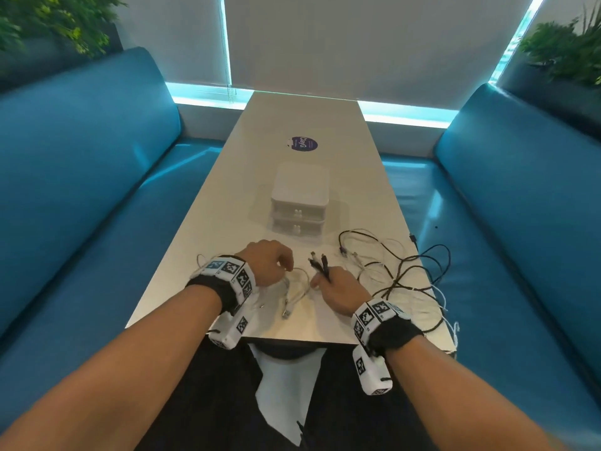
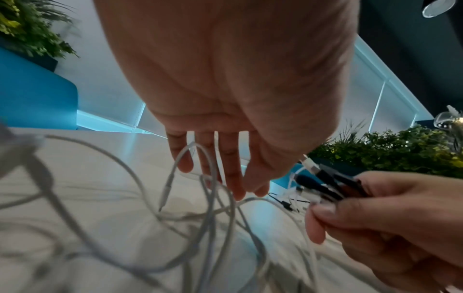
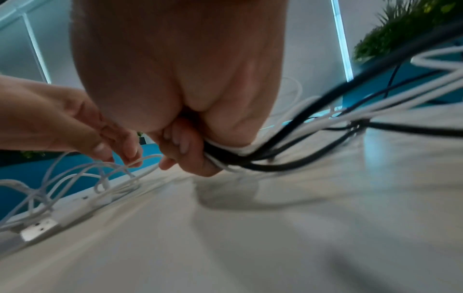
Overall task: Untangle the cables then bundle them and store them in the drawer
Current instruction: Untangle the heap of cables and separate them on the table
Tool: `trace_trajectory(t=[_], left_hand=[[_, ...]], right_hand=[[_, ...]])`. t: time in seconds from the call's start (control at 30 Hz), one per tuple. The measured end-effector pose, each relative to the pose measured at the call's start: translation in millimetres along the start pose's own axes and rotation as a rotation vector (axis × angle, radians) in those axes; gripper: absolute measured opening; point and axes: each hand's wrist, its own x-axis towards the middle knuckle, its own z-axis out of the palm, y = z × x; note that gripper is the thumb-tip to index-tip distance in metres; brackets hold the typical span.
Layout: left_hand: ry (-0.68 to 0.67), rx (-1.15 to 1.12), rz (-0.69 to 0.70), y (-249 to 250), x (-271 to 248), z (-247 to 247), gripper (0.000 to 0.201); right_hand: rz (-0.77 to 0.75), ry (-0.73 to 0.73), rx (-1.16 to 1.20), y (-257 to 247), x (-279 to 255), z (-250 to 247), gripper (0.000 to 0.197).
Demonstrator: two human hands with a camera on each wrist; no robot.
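The grip of the right hand (image 1: 338,292) is closed round a bunch of cable ends (image 1: 320,263), black and white plugs sticking up out of the fist, while the left hand (image 1: 268,263) hangs just beside it with fingers loosely extended, reaching down into a loose white cable (image 1: 294,292) on the table (image 1: 227,196) and not clearly pinching anything. From the right fist the black and white cables (image 1: 403,271) trail away in a snarl to the right, some loops hanging over the table edge. The small white drawer unit (image 1: 299,198) stands further back, both drawers closed. As I read it, untangling is under way and bundling has not begun. The risk is pulling the held ends while the far loops are crossed: that would tighten the knot. The overhanging loops could also slide off and drag the rest down, and the loose white cable may catch on the others.
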Motion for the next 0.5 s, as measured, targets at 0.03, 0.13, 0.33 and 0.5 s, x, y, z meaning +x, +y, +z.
trace_trajectory(t=[0.03, 0.13, 0.33, 0.5], left_hand=[[-0.019, 0.030, 0.006, -0.6, -4.1, 2.4, 0.023], [-0.028, 0.167, 0.043, 0.4, -11.9, 12.7, 0.031], [0.098, -0.088, -0.050, -2.6, -6.5, 23.5, 0.049], [0.100, -0.253, -0.027, -1.5, -5.4, 21.7, 0.044]], right_hand=[[-0.006, -0.002, 0.015, -2.3, 0.6, 3.8, 0.032], [-0.011, 0.013, 0.040, -5.0, 2.4, 13.6, 0.033], [0.029, -0.003, 0.023, -1.1, 11.3, 13.8, 0.032], [0.024, -0.026, 0.054, -2.4, 11.1, 12.3, 0.029]])
